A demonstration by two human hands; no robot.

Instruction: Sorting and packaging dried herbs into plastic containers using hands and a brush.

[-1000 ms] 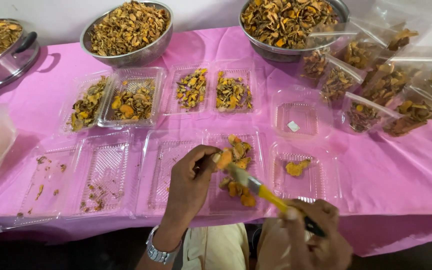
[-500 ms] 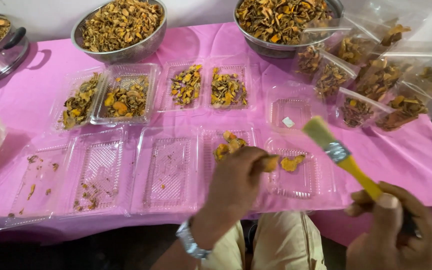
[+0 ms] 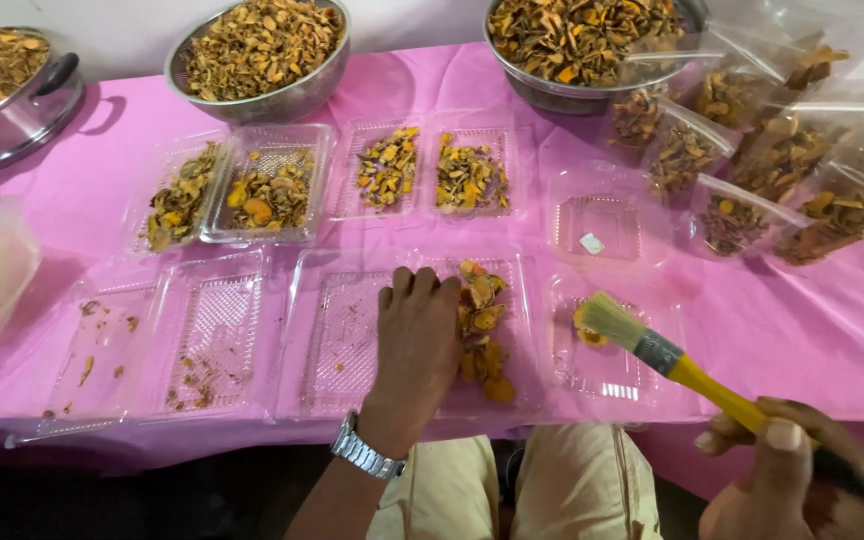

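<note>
Several dried orange-yellow slices lie in the open clear clamshell tray at the table's near edge. They look light and brittle, best pinched gently at the edges. Left hand rests on them, fingers curled; whether any is pinched cannot be told. Right hand clenches a yellow-handled brush, bristles over the neighbouring small tray on the pink tablecloth.

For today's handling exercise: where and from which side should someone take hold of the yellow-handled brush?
Grip the brush on its yellow handle, just behind the metal band, coming from the lower right. The handle slants that way into the right hand, while the bristles point up-left over a clear tray, so the handle end is the reachable one.
</note>
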